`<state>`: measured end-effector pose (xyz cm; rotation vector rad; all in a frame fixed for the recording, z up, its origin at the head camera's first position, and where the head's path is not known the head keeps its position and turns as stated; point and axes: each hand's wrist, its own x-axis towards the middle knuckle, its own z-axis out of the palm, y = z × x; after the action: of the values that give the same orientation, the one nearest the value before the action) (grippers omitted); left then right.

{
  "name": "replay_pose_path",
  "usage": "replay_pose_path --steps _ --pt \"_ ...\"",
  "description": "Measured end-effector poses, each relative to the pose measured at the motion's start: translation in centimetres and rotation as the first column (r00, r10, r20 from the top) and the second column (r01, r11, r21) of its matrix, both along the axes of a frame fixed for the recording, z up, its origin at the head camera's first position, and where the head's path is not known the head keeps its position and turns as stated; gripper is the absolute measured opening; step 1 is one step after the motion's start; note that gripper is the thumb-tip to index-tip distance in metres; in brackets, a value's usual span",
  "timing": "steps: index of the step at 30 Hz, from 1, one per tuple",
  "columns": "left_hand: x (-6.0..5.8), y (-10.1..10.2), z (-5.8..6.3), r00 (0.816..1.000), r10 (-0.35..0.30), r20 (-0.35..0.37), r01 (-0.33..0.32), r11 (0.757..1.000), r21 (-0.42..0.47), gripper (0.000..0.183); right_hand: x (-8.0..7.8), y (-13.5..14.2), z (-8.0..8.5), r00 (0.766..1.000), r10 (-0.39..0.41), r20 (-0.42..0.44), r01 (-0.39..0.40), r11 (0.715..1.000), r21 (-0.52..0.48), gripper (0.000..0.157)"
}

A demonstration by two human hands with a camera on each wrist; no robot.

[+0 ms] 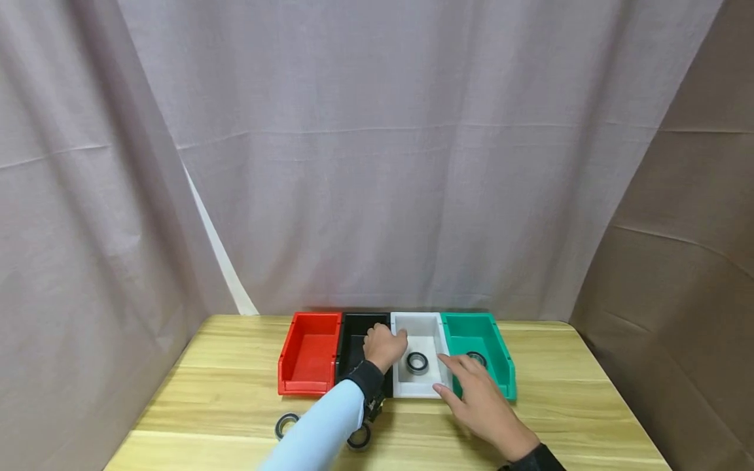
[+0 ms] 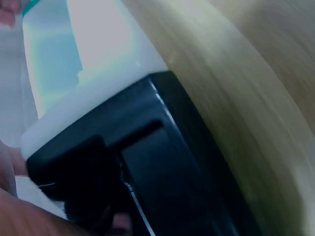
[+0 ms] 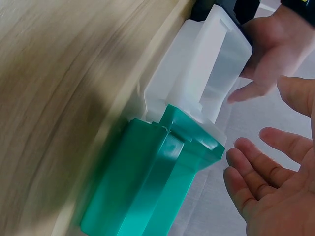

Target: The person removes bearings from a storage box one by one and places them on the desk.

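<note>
Two ring bearings (image 1: 279,426) lie on the near tabletop (image 1: 194,399) beside the left sleeve (image 1: 321,425), which could nudge them if it swings low. The left hand (image 1: 384,347) is at the black bin (image 1: 353,333), its fingers hidden, grip impossible to tell; the right hand (image 1: 480,400), relaxed and empty, hovers over the white bin's (image 1: 419,390) right edge.

The left grip (image 1: 385,347) hides its own fingers and part of the black bin (image 1: 351,350); what they might hold can't be told. The pale sleeve (image 1: 321,428) partly covers the left ring (image 1: 279,426). The right grip (image 1: 480,405) overlaps the green bin (image 1: 480,335). The left wrist view is blurred, and the head view's lower edge cuts off the worktop (image 1: 565,392).
</note>
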<state>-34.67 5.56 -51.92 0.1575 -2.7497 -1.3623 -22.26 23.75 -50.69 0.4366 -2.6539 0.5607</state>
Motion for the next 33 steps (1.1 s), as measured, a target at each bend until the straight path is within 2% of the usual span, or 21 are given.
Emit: replay_pose_path --steps 3,7,9,11,14,16,24,28,33 --pt "-0.6 0.5 -0.7 1.000 0.015 0.013 -0.015 0.999 0.029 0.049 0.1 0.1 0.1 1.000 0.000 0.009 0.000 1.000 -0.008 0.054" --pt "-1.2 0.6 -2.5 0.998 0.039 -0.053 -0.038 0.999 0.005 0.044 0.1 0.1 0.1 1.000 0.008 0.010 -0.008 1.000 -0.012 0.054" --pt "-1.2 0.7 -2.7 0.997 0.038 -0.073 -0.038 0.999 -0.008 0.043 0.2 0.1 0.1 1.000 0.011 0.006 -0.011 1.000 -0.014 0.054" --pt "-1.1 0.8 -2.7 0.996 0.035 -0.081 -0.036 0.999 -0.011 0.042 0.3 0.2 0.1 1.000 0.010 0.002 -0.010 1.000 -0.015 0.053" --pt "-0.3 0.9 -1.4 0.997 0.026 -0.069 -0.027 1.000 -0.009 0.041 0.3 0.2 0.0 1.000 0.008 -0.005 -0.008 1.000 -0.018 0.053" --pt "-0.1 0.9 -1.2 0.997 0.033 -0.067 -0.034 0.999 -0.025 0.041 0.3 0.2 0.0 1.000 0.007 -0.007 -0.007 1.000 -0.018 0.052" --pt "0.0 1.2 -1.7 0.993 0.081 -0.084 -0.087 0.994 -0.069 0.045 0.3 0.0 -0.3 1.000 0.002 0.012 -0.001 1.000 -0.022 0.051" --pt "0.1 1.3 -2.0 0.991 0.089 -0.097 -0.096 0.993 -0.066 0.046 0.2 -0.2 -0.4 1.000 -0.002 0.010 0.002 1.000 -0.023 0.051" --pt "0.2 1.3 -1.8 0.992 0.095 -0.079 -0.098 0.994 -0.044 0.047 0.1 -0.5 -0.3 0.999 -0.026 0.041 0.026 1.000 -0.012 0.050"
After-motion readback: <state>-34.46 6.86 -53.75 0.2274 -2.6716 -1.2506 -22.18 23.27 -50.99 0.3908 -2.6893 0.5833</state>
